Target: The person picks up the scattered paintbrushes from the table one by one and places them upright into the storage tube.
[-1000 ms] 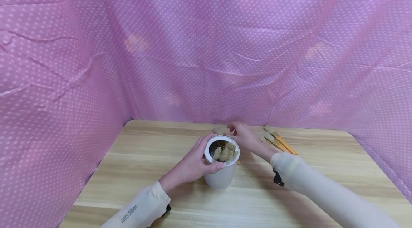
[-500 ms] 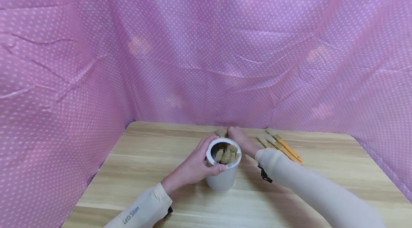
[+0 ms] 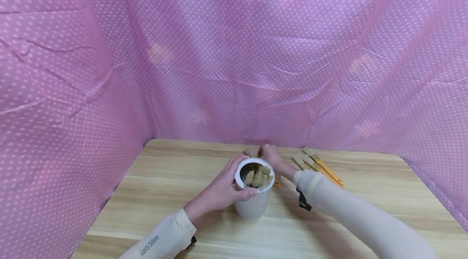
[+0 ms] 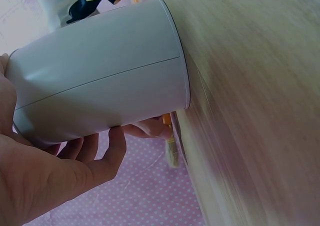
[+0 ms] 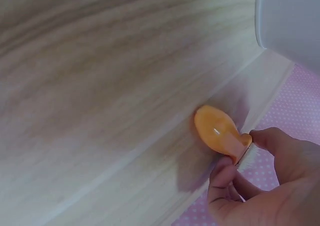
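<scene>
A white cylindrical canister [image 3: 252,206] stands upright on the table, with several paintbrush heads [image 3: 259,175] showing bristles-up inside its rim. My left hand [image 3: 219,188] grips it from the left near the top, thumb in front and fingers round the far side. Behind the canister, my right hand [image 3: 271,157] pinches a flat paintbrush by its orange handle [image 5: 216,129], close to the metal band. That brush lies low at the tabletop, its bristles [image 3: 250,152] toward the back edge; the canister hides part of it in the head view.
Several more paintbrushes [image 3: 325,169] with orange handles lie on the wooden table [image 3: 157,177], right of the canister and partly behind the right forearm. A pink dotted cloth [image 3: 234,55] hangs round the table's back and sides.
My right hand has come down behind the canister and taken hold of the paintbrush there, its handle end shifting slightly right. The left hand keeps its grip on the canister.
</scene>
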A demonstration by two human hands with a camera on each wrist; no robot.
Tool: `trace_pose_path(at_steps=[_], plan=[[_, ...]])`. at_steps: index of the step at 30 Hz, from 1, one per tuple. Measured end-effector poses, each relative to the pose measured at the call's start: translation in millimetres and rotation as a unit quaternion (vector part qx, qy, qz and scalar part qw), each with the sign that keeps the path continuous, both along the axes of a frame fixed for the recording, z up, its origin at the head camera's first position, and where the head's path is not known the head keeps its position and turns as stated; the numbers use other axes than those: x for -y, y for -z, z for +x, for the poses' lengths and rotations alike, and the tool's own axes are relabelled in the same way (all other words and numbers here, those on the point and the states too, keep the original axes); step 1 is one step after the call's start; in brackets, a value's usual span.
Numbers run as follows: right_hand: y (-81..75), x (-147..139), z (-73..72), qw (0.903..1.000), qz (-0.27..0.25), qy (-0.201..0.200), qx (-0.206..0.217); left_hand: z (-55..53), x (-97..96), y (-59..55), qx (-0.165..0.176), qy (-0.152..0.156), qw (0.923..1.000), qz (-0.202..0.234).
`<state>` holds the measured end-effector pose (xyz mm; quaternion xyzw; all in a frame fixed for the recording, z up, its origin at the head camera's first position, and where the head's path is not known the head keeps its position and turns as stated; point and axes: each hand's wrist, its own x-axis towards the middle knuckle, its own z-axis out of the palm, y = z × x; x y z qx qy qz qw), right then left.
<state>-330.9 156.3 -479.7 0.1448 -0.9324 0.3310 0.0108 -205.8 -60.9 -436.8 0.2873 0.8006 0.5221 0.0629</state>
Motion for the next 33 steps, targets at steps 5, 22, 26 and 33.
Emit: trace_pose_path(at_steps=[5, 22, 26, 33], plan=[[-9.1, -2.7, 3.9, 0.9996, 0.001, 0.014, -0.024, -0.6, -0.2, 0.4, 0.002, 0.001, 1.0000, -0.001], [-110.8, -7.8, 36.5, 0.9918, -0.119, 0.000, -0.046, -2.4, 0.8, -0.6, 0.010, 0.001, 1.0000, -0.001], [-135.7, -5.6, 48.7, 0.9778, -0.192, 0.002, -0.084, -3.2, 0.9, 0.9, -0.002, 0.000, 1.0000, 0.004], [-162.6, 0.5, 75.5, 0.9345, -0.314, -0.038, -0.163, -3.9, 1.3, 1.6, -0.010, 0.003, 0.9999, 0.003]])
